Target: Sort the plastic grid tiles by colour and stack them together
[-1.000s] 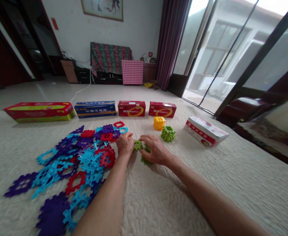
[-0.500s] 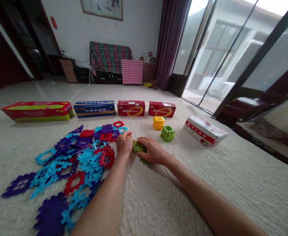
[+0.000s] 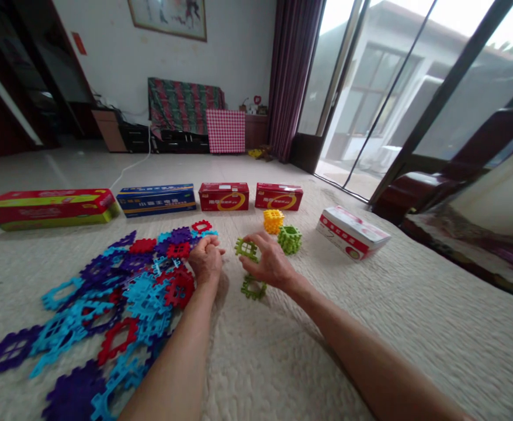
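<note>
My right hand (image 3: 270, 261) has its thumb and fingers on opposite edges of a green notched building tile (image 3: 247, 249) with a window-like grid. Just below that hand, another green notched tile (image 3: 253, 288) lies on the cream mat, partly hidden by it. My left hand (image 3: 206, 258) is closed, fingers curled in, beside the loose pile; whatever may be inside is hidden. Beyond my right hand, a green cube (image 3: 290, 239) built of notched tiles stands close to a yellow cube (image 3: 273, 221).
Left of my arms spread loose tiles in light blue (image 3: 145, 295), purple (image 3: 75, 392) and red (image 3: 118, 339). Along the back stand a long red-and-yellow box (image 3: 50, 207), a blue box (image 3: 158, 200) and two red boxes (image 3: 224, 197). A white-and-red box (image 3: 353, 233) sits at the right.
The view has swung slightly right. My right hand's fingers have spread wider at the green tile, and the lower green tile shows more. My left hand is farther from the green tile and stays closed.
</note>
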`<state>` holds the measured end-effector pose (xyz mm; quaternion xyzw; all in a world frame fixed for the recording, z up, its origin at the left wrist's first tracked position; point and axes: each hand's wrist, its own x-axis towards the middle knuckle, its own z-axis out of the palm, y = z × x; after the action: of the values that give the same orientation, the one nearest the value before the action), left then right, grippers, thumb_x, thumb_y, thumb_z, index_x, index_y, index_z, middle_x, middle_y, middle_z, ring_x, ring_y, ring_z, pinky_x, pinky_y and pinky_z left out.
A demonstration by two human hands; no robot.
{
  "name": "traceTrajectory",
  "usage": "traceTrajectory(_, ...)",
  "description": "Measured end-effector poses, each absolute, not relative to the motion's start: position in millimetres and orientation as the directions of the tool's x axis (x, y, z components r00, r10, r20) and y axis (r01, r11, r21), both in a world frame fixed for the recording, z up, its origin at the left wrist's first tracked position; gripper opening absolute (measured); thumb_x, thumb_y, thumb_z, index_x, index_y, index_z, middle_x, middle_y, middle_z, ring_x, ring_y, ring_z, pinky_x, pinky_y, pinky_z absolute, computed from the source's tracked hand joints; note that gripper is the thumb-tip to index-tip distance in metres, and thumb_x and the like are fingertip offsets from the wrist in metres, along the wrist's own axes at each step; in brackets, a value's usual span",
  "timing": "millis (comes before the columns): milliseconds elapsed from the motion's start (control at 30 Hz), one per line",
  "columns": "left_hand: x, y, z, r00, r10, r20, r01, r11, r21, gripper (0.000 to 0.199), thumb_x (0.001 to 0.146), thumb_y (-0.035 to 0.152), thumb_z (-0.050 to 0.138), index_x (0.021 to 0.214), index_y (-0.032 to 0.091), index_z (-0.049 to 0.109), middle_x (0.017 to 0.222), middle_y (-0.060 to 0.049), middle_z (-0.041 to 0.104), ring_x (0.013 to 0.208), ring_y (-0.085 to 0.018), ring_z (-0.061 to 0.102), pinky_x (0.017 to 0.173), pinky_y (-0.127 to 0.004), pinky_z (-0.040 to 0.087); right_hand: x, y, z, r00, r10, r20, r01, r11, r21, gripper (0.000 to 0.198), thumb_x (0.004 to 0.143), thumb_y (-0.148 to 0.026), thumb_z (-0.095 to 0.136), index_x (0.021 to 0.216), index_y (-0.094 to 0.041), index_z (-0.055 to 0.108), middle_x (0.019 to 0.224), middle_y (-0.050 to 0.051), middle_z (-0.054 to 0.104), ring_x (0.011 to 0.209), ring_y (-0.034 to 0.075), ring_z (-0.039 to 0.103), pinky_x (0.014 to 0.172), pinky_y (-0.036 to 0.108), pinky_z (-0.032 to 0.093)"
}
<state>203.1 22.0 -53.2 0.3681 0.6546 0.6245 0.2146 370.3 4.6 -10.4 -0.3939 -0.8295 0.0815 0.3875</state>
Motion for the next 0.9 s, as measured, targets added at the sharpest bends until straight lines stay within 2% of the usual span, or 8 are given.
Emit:
traceTrajectory(133, 203, 21, -52, -0.616, 0.768, 0.179, 0.208, -0.06, 0.976, 0.036, 0.066, 0.016, 0.041, 0.088, 0.016, 0.069, 0.078, -0.002, 0.069, 0.054, -0.013, 0.065, 0.056, -0.024, 0.05, 402, 23, 4, -0.178, 0.714, 0.677, 0.706, 0.572, -0.418, 0.03, 0.077, -0.03, 0.064, 0.105, -0.018, 0.061, 0.104, 0.012, 0.06, 0.095, 0.025, 0.058, 0.085, 0.041, 0.048)
traceTrajectory(267, 205, 18, -47, -0.61, 0.773, 0.175, 0.218, -0.049, 0.975, 0.036, 0.063, 0.017, 0.041, 0.086, 0.016, 0.069, 0.076, -0.002, 0.069, 0.053, -0.013, 0.065, 0.055, -0.024, 0.05, 433, 39, 6, 0.003, 0.726, 0.688, 0.818, 0.393, -0.419, 0.027, 0.075, -0.034, 0.066, 0.098, -0.021, 0.063, 0.101, 0.011, 0.061, 0.094, 0.027, 0.058, 0.084, 0.047, 0.048)
traceTrajectory(400, 206, 17, -46, -0.609, 0.77, 0.19, 0.234, -0.054, 0.971, 0.037, 0.062, 0.018, 0.041, 0.085, 0.015, 0.07, 0.075, -0.002, 0.069, 0.052, -0.014, 0.064, 0.053, -0.024, 0.05, 446, 48, -4, 0.068, 0.758, 0.649, 0.856, 0.289, -0.428, 0.026, 0.074, -0.038, 0.066, 0.095, -0.023, 0.065, 0.099, 0.011, 0.062, 0.094, 0.029, 0.058, 0.084, 0.05, 0.046)
traceTrajectory(533, 205, 18, -47, -0.605, 0.772, 0.194, 0.243, -0.053, 0.969, 0.038, 0.062, 0.018, 0.041, 0.085, 0.015, 0.07, 0.075, -0.002, 0.069, 0.052, -0.014, 0.064, 0.052, -0.023, 0.05, 447, 51, -8, 0.069, 0.737, 0.673, 0.851, 0.309, -0.425, 0.028, 0.075, -0.039, 0.066, 0.097, -0.023, 0.064, 0.102, 0.011, 0.062, 0.097, 0.03, 0.058, 0.085, 0.05, 0.046)
traceTrajectory(633, 205, 17, -47, -0.599, 0.775, 0.201, 0.252, -0.056, 0.966, 0.038, 0.063, 0.018, 0.04, 0.086, 0.015, 0.07, 0.076, -0.003, 0.07, 0.053, -0.014, 0.065, 0.053, -0.024, 0.05, 441, 46, -1, 0.035, 0.668, 0.744, 0.818, 0.408, -0.405, 0.026, 0.078, -0.034, 0.063, 0.101, -0.023, 0.063, 0.11, 0.011, 0.061, 0.104, 0.029, 0.057, 0.09, 0.049, 0.046)
traceTrajectory(733, 206, 16, -46, -0.579, 0.782, 0.231, 0.303, -0.056, 0.951, 0.038, 0.065, 0.019, 0.04, 0.087, 0.014, 0.071, 0.077, -0.004, 0.071, 0.054, -0.015, 0.065, 0.057, -0.026, 0.052, 428, 31, 4, -0.079, 0.64, 0.764, 0.74, 0.552, -0.385, 0.02, 0.083, -0.022, 0.054, 0.101, -0.022, 0.062, 0.107, 0.01, 0.062, 0.101, 0.024, 0.059, 0.09, 0.042, 0.048)
traceTrajectory(833, 206, 14, -46, -0.539, 0.798, 0.268, 0.366, -0.064, 0.928, 0.037, 0.067, 0.02, 0.04, 0.087, 0.015, 0.071, 0.079, -0.005, 0.072, 0.055, -0.016, 0.065, 0.06, -0.027, 0.053, 414, 11, -4, -0.349, 0.674, 0.65, 0.641, 0.678, -0.359, 0.026, 0.081, -0.014, 0.051, 0.104, -0.02, 0.063, 0.105, 0.009, 0.064, 0.1, 0.021, 0.061, 0.09, 0.037, 0.049)
traceTrajectory(900, 205, 14, -47, -0.505, 0.814, 0.287, 0.39, -0.082, 0.917, 0.037, 0.068, 0.021, 0.04, 0.087, 0.015, 0.072, 0.081, -0.006, 0.073, 0.056, -0.016, 0.066, 0.062, -0.027, 0.053, 409, 0, -16, -0.519, 0.672, 0.528, 0.597, 0.727, -0.338, 0.037, 0.075, -0.007, 0.053, 0.108, -0.019, 0.063, 0.114, 0.009, 0.064, 0.109, 0.022, 0.059, 0.097, 0.038, 0.046)
